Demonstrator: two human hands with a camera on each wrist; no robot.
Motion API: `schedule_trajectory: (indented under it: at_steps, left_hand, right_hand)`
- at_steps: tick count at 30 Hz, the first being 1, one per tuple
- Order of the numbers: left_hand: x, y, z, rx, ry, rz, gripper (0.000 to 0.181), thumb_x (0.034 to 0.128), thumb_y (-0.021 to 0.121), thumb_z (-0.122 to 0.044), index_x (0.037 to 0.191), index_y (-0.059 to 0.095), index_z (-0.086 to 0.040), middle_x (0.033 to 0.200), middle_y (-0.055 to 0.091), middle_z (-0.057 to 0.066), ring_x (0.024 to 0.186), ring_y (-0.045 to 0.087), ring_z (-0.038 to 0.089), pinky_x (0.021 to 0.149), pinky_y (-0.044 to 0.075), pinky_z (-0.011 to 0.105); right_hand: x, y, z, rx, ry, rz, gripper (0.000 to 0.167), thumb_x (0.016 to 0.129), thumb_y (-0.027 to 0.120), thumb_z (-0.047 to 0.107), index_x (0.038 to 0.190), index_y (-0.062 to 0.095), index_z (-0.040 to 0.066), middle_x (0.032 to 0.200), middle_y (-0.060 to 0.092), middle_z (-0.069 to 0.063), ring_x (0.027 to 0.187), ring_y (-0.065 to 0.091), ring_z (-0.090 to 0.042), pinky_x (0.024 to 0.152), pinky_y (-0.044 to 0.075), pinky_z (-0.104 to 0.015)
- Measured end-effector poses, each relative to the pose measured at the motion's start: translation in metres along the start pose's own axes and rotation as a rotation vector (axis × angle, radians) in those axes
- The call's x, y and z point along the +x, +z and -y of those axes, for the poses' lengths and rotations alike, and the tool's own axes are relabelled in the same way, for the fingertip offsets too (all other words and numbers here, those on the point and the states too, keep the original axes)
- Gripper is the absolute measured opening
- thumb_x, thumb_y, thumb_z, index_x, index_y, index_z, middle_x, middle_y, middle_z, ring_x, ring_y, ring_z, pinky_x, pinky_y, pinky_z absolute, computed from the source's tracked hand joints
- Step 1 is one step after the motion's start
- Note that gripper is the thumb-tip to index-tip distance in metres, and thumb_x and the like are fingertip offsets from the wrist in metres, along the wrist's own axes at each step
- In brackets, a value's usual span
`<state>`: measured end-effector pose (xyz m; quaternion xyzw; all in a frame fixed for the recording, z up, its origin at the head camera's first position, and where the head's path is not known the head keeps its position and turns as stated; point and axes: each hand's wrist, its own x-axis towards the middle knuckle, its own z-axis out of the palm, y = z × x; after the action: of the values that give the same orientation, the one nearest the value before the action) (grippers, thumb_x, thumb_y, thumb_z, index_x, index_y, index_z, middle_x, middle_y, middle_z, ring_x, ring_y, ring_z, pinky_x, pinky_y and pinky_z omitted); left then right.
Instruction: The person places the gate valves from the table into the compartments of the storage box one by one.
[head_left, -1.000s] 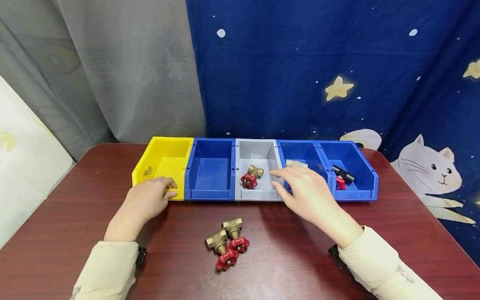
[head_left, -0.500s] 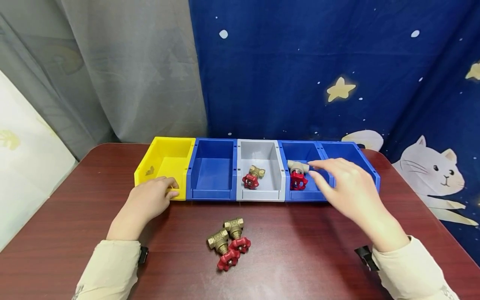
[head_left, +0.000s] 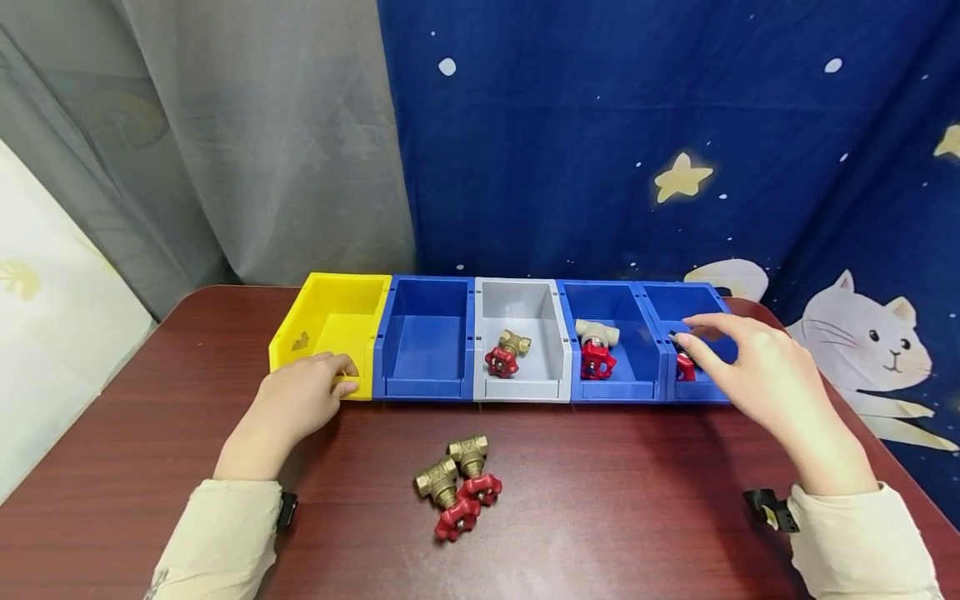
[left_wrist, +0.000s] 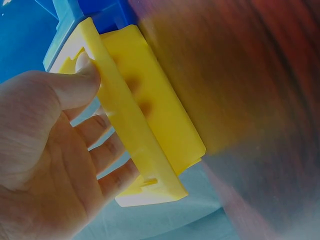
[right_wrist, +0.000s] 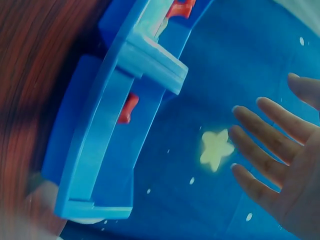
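Note:
My left hand [head_left: 303, 400] grips the front lip of the yellow bin [left_wrist: 165, 117], the thumb on one side of that wall and the fingers on the other. Over the rightmost blue bin [head_left: 705, 389] hovers my right hand [head_left: 772, 379], fingers spread and holding nothing; the right wrist view shows it apart from the bin. Inside that bin lies a valve with a red handwheel [head_left: 685, 367], partly hidden by the hand. A white valve with a red handwheel [head_left: 597, 350] lies in the blue bin to its left. The grey bin [head_left: 521, 390] holds a brass valve [head_left: 507, 353].
Two brass valves with red handwheels, a left one [head_left: 446, 500] and a right one [head_left: 474, 468], lie together on the reddish-brown table [head_left: 570, 500] in front of the bins. Another blue bin [head_left: 422, 388] stands between the yellow and grey ones. Curtains [head_left: 525, 150] hang behind.
My right hand has moved right, from over the grey bin and its blue neighbour to the rightmost bin, uncovering the white valve. My left hand has stayed on the yellow bin.

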<state>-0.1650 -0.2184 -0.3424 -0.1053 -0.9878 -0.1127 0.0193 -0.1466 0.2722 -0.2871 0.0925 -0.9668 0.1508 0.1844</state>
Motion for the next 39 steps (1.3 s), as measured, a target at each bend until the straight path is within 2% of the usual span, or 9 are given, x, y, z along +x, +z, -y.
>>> schedule_trajectory:
  at_steps: [6,10,17,23,26,32,39]
  left_hand:
    - [0.000,0.000,0.000,-0.004,0.009,0.004,0.020,0.0933,0.069,-0.024,0.104,0.068,-0.007,0.088,0.064,0.006,0.081,0.057,0.026,0.079,0.050,0.051]
    - [-0.001,0.000,0.001,-0.006,0.011,0.007,0.021,0.0938,0.069,-0.023,0.106,0.069,-0.007,0.091,0.065,0.007,0.083,0.058,0.027,0.081,0.049,0.052]
    - [0.000,-0.002,0.003,-0.022,0.018,0.011,0.023,0.0931,0.070,-0.024,0.107,0.070,-0.005,0.096,0.068,0.009,0.085,0.060,0.028,0.084,0.050,0.053]
    - [0.000,-0.005,0.003,-0.043,0.018,0.013,0.024,0.0930,0.070,-0.024,0.108,0.070,-0.005,0.099,0.069,0.009,0.086,0.060,0.028,0.085,0.050,0.054]
    - [0.000,-0.005,0.002,-0.045,0.015,0.020,0.026,0.0935,0.070,-0.024,0.109,0.070,-0.004,0.100,0.069,0.010,0.088,0.061,0.029,0.086,0.050,0.055]
    - [0.000,-0.008,0.003,-0.038,0.007,0.012,0.024,0.0936,0.069,-0.026,0.108,0.071,-0.007,0.102,0.070,0.009,0.088,0.061,0.028,0.084,0.050,0.055]
    - [-0.005,-0.015,0.003,-0.017,-0.010,-0.014,0.021,0.0939,0.069,-0.027,0.104,0.070,-0.009,0.098,0.069,0.007,0.090,0.061,0.032,0.078,0.049,0.053]
  right_hand:
    - [0.001,0.000,-0.016,-0.009,0.067,0.122,0.048,0.098,0.057,0.049,0.123,0.067,0.009,0.122,0.063,-0.027,0.106,0.058,-0.046,0.081,0.044,-0.065]
    - [0.002,0.004,-0.025,-0.021,0.075,0.198,0.051,0.097,0.058,0.050,0.123,0.066,0.008,0.119,0.064,-0.027,0.105,0.059,-0.045,0.081,0.045,-0.066]
    - [0.003,0.015,-0.039,0.005,0.035,0.239,0.046,0.094,0.064,0.047,0.110,0.071,0.005,0.103,0.071,-0.017,0.097,0.064,-0.039,0.078,0.048,-0.058]
    - [0.003,0.021,-0.050,0.000,0.057,0.308,0.050,0.091,0.069,0.048,0.109,0.069,0.001,0.101,0.070,-0.020,0.096,0.063,-0.041,0.078,0.048,-0.061]
    - [0.003,0.024,-0.053,-0.015,0.061,0.345,0.047,0.089,0.071,0.046,0.106,0.070,0.002,0.099,0.070,-0.019,0.092,0.063,-0.039,0.077,0.048,-0.062]
    - [0.001,0.033,-0.056,-0.032,0.032,0.337,0.027,0.087,0.076,0.036,0.092,0.072,0.010,0.085,0.068,-0.005,0.077,0.059,-0.025,0.070,0.048,-0.053]
    - [0.002,0.042,-0.058,-0.031,-0.004,0.320,0.020,0.085,0.078,0.029,0.085,0.071,0.011,0.074,0.060,0.002,0.069,0.054,-0.020,0.060,0.046,-0.043]
